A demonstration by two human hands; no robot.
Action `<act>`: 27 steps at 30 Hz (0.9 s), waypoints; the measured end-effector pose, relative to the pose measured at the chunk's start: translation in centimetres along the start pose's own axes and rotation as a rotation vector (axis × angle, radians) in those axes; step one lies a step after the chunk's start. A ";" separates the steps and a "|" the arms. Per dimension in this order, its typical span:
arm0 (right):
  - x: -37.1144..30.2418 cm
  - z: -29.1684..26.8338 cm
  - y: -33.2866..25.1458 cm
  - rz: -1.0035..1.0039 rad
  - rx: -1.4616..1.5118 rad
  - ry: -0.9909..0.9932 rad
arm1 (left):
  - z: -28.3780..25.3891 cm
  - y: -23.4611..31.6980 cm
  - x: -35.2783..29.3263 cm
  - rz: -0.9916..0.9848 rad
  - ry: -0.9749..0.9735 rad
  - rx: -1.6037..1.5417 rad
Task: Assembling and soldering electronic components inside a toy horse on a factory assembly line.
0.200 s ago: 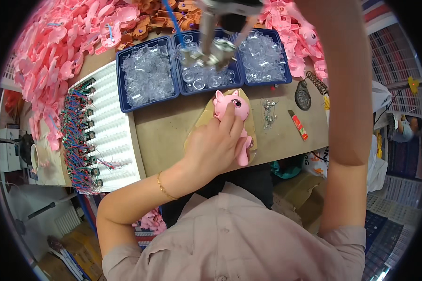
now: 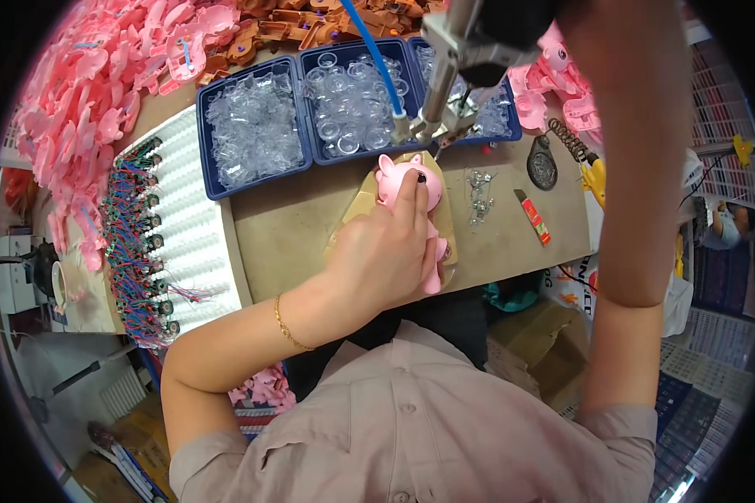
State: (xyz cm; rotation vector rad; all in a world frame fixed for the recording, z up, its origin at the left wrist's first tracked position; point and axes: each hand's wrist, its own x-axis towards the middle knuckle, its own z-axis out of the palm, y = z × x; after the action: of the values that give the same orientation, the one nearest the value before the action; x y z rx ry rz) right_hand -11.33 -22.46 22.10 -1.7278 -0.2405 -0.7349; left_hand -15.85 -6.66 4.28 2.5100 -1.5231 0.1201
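My left grip (image 2: pixel 379 256) is clamped over the pink toy (image 2: pixel 392 184), fingers laid across its head and body, pressing it onto the tan block (image 2: pixel 361 207) beneath. I judge it light, stiff and slightly slippery plastic, best held by head and body, off the dark eye. A metal tool (image 2: pixel 438 96) hangs just beyond the toy; small shiny pieces (image 2: pixel 479 201) lie to its right. My right hand is out of view; I can't tell its grip.

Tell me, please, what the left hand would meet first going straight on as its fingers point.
Probably an ear of the pink toy under the left hand, then the middle blue tray; the metal tool hangs close by, its height unclear.
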 end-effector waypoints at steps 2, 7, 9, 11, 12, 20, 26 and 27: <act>-1.0 0.4 2.1 -0.108 -0.069 -0.011 | 0.6 -0.3 -0.2 -0.049 -0.004 0.034; -2.7 1.8 1.1 0.148 0.018 0.188 | 1.6 -0.6 -0.5 -0.027 0.157 -0.021; -2.8 1.6 1.4 0.141 0.030 0.189 | 1.4 -0.7 -0.2 -0.048 0.214 -0.106; -2.9 1.6 1.6 0.132 0.042 0.189 | 1.1 -0.5 -0.2 -0.052 0.187 -0.088; -3.0 1.6 1.7 0.127 0.048 0.189 | 1.0 -0.5 -0.2 -0.055 0.163 -0.069; -3.2 2.1 2.9 0.087 0.094 0.177 | 1.4 -0.6 -0.5 -0.061 0.168 -0.049; -3.5 2.4 3.6 0.062 0.128 0.165 | 1.7 -0.7 -0.5 -0.059 0.214 -0.105; -3.4 2.3 3.4 0.051 0.128 0.167 | 1.8 -0.9 -0.2 -0.054 0.250 -0.128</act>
State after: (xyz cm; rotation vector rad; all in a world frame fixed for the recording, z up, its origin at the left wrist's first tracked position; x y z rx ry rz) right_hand -11.41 -20.54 17.10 -1.5376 -0.1251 -0.8038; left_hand -15.21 -6.42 2.35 2.3335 -1.3210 0.3056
